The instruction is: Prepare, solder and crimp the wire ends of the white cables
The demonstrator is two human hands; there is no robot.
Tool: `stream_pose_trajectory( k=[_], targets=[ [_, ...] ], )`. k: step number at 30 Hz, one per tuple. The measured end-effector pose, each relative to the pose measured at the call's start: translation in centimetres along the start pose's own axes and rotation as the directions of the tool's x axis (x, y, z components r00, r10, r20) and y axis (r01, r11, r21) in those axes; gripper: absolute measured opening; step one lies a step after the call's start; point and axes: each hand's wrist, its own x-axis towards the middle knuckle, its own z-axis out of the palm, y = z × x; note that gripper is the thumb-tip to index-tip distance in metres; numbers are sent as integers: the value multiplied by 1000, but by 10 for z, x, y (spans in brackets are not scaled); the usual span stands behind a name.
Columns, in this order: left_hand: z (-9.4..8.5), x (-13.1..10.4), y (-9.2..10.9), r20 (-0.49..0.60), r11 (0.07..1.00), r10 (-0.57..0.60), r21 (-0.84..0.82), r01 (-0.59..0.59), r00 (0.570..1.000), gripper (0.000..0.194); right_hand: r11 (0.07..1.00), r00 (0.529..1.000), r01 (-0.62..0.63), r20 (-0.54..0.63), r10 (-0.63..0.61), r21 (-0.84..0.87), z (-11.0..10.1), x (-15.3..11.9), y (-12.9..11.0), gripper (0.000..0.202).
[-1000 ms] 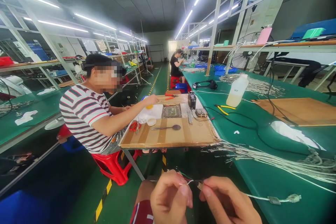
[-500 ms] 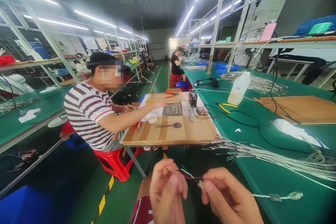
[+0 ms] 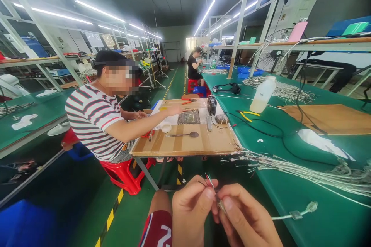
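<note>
Pinching thin black, green and white wires [image 3: 210, 182] at the bottom centre of the frame, the left hand [image 3: 189, 206] has its thumb and forefinger closed together. Just beside it, the right hand [image 3: 246, 216] clamps a small translucent plastic connector [image 3: 222, 205] between thumb and fingertips, close to the wires' lower ends. From behind the right hand, a white cable with clear plastic ends [image 3: 295, 214] runs to the lower right, over the green-topped table [image 3: 276, 195]. Above it on that table lies a loose bundle of white cables [image 3: 292, 175].

Farther off, in the middle of the frame, a brown cardboard-topped table [image 3: 175, 146] bears a dark round-ended spoon [image 3: 193, 134] and a small black fan [image 3: 211, 105]. To its left, a person in a striped shirt [image 3: 91, 117] sits on a red plastic stool [image 3: 126, 179], one arm reaching over it. Right of the fan are yellow-handled pliers [image 3: 246, 116] and a translucent bottle of pale liquid [image 3: 262, 94]. Farthest, at upper centre, sits a person in black [image 3: 192, 65].
</note>
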Motion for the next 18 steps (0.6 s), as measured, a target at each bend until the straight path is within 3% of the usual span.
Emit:
stream_pose_trajectory(
  k=[5,9,18],
  targets=[
    [6,0,16,26,997,0,80,-2,1000,21,991,996,67,68,-60,-114,-1,-2,-3,64],
    [9,-4,20,50,998,-55,34,53,997,18,992,995,52,91,-41,-116,4,-8,-6,65],
    [16,-13,21,-65,998,-2,63,6,998,12,982,991,84,114,-65,-167,6,-18,-10,65]
  ],
)
